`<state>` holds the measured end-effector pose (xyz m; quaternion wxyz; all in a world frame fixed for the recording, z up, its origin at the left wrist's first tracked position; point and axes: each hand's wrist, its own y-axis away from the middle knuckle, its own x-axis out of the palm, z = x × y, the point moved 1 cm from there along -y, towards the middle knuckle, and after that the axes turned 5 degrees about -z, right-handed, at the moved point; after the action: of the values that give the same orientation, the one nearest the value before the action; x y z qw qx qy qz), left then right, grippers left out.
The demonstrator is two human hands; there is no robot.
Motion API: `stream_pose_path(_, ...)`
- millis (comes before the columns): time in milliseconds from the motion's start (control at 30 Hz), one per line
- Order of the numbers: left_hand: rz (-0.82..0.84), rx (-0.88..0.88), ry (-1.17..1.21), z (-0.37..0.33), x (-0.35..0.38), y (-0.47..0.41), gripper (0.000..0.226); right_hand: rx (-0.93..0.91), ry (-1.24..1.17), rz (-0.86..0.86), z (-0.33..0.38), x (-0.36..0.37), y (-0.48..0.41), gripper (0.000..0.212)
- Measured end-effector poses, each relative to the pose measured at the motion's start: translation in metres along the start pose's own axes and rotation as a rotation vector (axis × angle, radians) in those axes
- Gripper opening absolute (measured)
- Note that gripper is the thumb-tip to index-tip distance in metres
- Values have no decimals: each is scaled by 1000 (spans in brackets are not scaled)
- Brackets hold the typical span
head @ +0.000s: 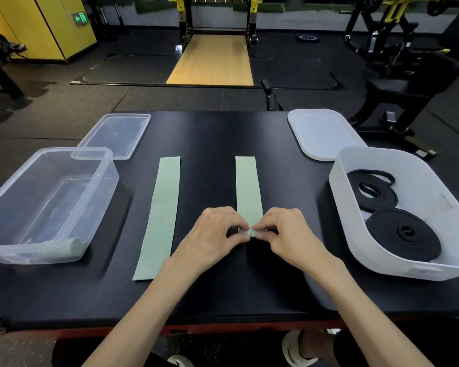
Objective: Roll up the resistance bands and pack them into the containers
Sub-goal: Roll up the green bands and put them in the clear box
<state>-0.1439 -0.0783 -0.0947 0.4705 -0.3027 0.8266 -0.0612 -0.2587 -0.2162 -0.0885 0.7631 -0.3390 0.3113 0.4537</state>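
Two pale green resistance bands lie flat on the black table. My left hand point(214, 234) and my right hand point(284, 233) both pinch the near end of the right green band point(247, 189), which is curled into a small roll between my fingertips. The left green band point(161, 215) lies untouched, stretched out flat. A clear container point(16, 192) at the left holds one rolled green band point(70, 247) in its near corner. A white container point(398, 266) at the right holds two rolled black bands point(403, 235).
A clear lid point(117, 135) lies behind the clear container. A white lid point(321, 133) lies behind the white container. The table's front edge runs just below my forearms. Gym benches and racks stand on the floor beyond.
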Motion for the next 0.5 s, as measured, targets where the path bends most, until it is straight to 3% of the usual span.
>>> stream_pose_path(300, -69, -28, 21, 1, 5, 5, 5, -56, 14, -4, -5, 3, 1, 13)
stream_pose_path(500, -89, -61, 10, 2, 7, 5, 2, -80, 70, -96, -7, 4, 9, 19)
